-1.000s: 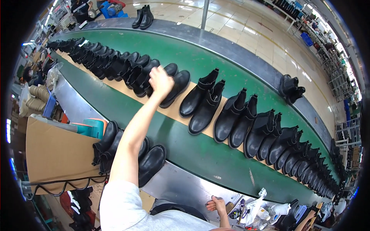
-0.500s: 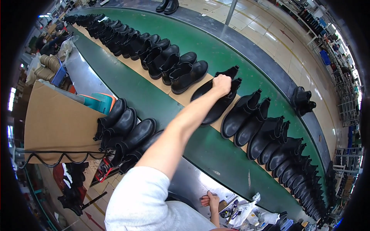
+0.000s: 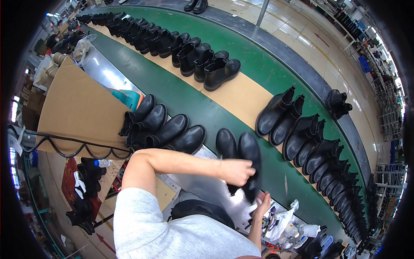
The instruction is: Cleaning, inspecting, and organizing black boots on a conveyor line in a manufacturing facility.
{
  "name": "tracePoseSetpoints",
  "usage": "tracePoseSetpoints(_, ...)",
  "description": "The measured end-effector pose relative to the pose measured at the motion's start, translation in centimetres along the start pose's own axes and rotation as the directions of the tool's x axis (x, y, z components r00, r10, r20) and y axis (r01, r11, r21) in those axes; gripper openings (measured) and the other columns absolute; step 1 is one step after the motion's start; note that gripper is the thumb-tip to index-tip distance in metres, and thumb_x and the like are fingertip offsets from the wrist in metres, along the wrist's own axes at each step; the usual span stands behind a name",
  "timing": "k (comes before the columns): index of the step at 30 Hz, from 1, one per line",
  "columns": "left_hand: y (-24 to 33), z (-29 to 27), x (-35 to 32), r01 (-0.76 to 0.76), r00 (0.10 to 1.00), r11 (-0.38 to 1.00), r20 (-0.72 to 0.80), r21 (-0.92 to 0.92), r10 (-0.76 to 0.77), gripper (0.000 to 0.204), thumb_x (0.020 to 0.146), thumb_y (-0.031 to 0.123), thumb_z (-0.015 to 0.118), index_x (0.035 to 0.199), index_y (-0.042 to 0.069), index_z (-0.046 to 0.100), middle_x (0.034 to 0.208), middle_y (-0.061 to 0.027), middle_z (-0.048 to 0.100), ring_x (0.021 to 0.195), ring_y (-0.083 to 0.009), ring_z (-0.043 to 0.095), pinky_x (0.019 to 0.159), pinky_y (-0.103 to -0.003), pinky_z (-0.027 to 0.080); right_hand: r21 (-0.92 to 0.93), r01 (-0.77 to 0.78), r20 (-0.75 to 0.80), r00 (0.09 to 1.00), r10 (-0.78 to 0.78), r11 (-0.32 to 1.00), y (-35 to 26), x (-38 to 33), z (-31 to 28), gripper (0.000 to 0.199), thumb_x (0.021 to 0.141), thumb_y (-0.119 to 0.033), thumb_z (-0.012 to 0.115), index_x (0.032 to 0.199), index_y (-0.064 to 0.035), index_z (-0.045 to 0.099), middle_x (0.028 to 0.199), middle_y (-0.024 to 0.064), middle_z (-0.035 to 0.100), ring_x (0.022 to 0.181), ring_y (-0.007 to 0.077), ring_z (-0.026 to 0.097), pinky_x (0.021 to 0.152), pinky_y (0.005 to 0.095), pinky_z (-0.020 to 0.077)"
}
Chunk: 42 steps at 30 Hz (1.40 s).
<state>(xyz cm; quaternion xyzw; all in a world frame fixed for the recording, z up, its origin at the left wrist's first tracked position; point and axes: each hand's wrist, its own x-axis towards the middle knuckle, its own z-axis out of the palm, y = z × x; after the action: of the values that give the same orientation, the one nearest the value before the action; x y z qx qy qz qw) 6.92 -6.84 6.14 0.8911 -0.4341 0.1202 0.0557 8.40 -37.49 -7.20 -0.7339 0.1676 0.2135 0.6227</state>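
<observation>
My left hand (image 3: pixel 236 172) is closed on a pair of black ankle boots (image 3: pixel 250 149), holding them over the near edge of the green conveyor belt (image 3: pixel 202 103). The toes point away from me, and the shafts are partly hidden by my hand and blurred. Close by the shaft of the right-hand boot is my right hand (image 3: pixel 262 203), fingers raised and apart; whether it touches the leather I cannot tell. On the left, several black boots (image 3: pixel 172 129) stand side by side near a cardboard sheet (image 3: pixel 77 112).
Along the belt, a tan strip (image 3: pixel 241 97) carries boot rows, one far left (image 3: pixel 189 58) and one to the right (image 3: pixel 297 125). A metal work surface (image 3: pixel 194 185) lies under my left forearm, with small tools and a white plastic bag (image 3: pixel 280 226) at its right.
My left hand has lifted the boot pair off the tan strip and brought it toward me. My right hand has risen from the metal surface to beside the boots.
</observation>
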Motion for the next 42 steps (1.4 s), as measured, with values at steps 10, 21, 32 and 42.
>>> tracePoseSetpoints(10, -4.9, -4.0, -3.4, 0.489, 0.824, 0.785, -0.095, -0.381, -0.559, 0.024, 0.065, 0.022, 0.066, 0.086, 0.009, 0.063, 0.092, -0.0086, 0.059, 0.09, -0.0275, 0.052, 0.07, -0.041, 0.044, -0.406, 0.253, 0.403, 0.912, -0.077, 0.878, -2.1, -4.2, 5.8, 0.062, 0.095, -0.044, 0.036, 0.141, -0.0037, 0.023, 0.14, 0.0189, 0.029, 0.129, 0.0295, 0.03, 0.105, 0.0339, 0.0246)
tracePoseSetpoints(21, -27.6, -0.8, -18.4, 0.969, 0.017, 0.087, 0.288, 0.233, -0.957, 0.057, 0.063, 0.037, 0.077, 0.114, 0.018, 0.061, 0.121, -0.0142, 0.047, 0.121, -0.0303, 0.038, 0.092, -0.044, 0.043, -0.371, 0.268, 0.427, 0.899, -0.093, 0.889, -3.3, -5.4, 8.9, 0.062, 0.092, -0.038, 0.045, 0.14, -0.002, 0.026, 0.137, 0.0207, 0.03, 0.127, 0.0316, 0.032, 0.105, 0.0366, 0.0255)
tracePoseSetpoints(32, -32.0, -14.2, -10.9, 0.994, 0.098, 0.075, 0.334, -0.082, -0.937, 0.045, 0.069, 0.034, 0.075, 0.094, -0.001, 0.064, 0.088, -0.0162, 0.064, 0.082, -0.0248, 0.064, 0.053, -0.034, 0.054, -0.268, 0.05, 0.403, 0.913, 0.065, 0.962, -3.7, -5.0, 8.1, 0.057, 0.09, -0.032, 0.054, 0.139, -0.0161, 0.032, 0.134, 0.0104, 0.035, 0.103, 0.0196, 0.05, 0.078, 0.0292, 0.0431)
tracePoseSetpoints(42, -30.1, -21.5, -4.4, 0.989, 0.002, -0.057, 0.399, -0.136, -0.917, 0.049, 0.071, 0.04, 0.075, 0.106, 0.007, 0.062, 0.111, -0.0109, 0.056, 0.096, -0.0237, 0.056, 0.065, -0.031, 0.055, -0.208, 0.012, 0.458, 0.885, 0.087, 0.978, -3.6, -4.4, 7.6, 0.06, 0.088, -0.027, 0.058, 0.141, -0.0194, 0.03, 0.137, 0.0102, 0.036, 0.097, 0.0169, 0.055, 0.073, 0.0309, 0.0478)
